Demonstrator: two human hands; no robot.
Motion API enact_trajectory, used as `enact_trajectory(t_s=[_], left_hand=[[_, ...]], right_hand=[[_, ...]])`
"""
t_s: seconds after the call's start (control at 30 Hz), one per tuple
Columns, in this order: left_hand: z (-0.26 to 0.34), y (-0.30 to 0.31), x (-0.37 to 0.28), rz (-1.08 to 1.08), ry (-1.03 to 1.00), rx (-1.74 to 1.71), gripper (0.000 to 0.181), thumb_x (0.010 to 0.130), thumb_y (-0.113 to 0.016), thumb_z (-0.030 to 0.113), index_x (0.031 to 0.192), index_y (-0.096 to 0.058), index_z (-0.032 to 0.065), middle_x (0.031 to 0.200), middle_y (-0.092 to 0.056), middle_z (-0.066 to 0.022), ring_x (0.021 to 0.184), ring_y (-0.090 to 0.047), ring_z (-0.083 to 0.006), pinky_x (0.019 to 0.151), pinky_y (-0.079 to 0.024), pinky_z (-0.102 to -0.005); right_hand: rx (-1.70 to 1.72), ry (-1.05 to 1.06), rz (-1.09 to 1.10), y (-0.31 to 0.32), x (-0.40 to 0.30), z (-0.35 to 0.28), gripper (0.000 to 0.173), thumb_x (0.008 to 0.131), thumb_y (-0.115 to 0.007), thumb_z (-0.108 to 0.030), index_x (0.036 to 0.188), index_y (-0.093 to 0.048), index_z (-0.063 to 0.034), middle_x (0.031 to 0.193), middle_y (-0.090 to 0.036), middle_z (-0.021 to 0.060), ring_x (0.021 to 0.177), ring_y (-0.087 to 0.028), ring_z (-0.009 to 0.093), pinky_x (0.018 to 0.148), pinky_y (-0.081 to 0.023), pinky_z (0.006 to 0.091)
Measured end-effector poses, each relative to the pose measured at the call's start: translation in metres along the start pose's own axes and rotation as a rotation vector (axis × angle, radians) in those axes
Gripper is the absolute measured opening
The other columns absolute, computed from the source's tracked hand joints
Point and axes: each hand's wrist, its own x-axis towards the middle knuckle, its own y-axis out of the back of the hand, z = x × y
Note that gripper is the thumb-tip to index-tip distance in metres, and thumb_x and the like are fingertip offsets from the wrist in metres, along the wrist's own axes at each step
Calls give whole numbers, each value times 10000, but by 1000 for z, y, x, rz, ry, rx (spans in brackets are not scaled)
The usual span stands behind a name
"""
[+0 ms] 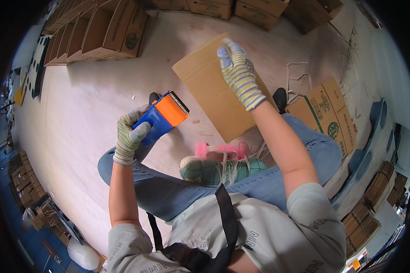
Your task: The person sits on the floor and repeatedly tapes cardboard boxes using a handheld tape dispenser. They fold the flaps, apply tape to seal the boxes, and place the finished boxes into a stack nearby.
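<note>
My left hand [131, 133], in a striped knit work glove, grips a blue and orange tape dispenser [162, 117]. Its black toothed edge points up and to the right. A plain brown cardboard carton [213, 85] stands or lies tilted between my feet; whether it is flat or made up, I cannot tell. Over its upper right part is my right hand [241, 71], gloved likewise, fingers somewhat apart and slightly blurred. Nothing shows in that hand, and contact with the cardboard is unclear.
Open cartons [102, 30] stand in a row at upper left, with more boxes [210, 8] along the top. A printed carton [324, 112] lies beside my right knee. Between my legs are a pink plastic object [222, 150] and a green checked cushion [212, 170] with white strands.
</note>
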Motion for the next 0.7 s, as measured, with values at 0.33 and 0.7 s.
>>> enact_trajectory(t_s=[0.33, 0.7], left_hand=[[32, -40, -11, 32, 78, 355, 508, 663, -781, 332, 973, -659, -53, 773, -637, -36, 718, -574, -108, 711, -491, -271], [-98, -66, 81, -35, 589, 1303, 581, 763, -541, 588, 943, -689, 55, 897, -669, -194, 855, -655, -314, 767, -502, -419]], right_hand=[[46, -209, -606, 18, -6, -53, 658, 893, -344, -613, 766, -661, -50, 711, -622, 200, 699, -609, 362, 724, -485, 438], [-797, -164, -783, -17, 40, 164, 545, 954, -261, -437, 1024, -665, -77, 1039, -659, 129, 945, -639, 297, 786, -498, 441]])
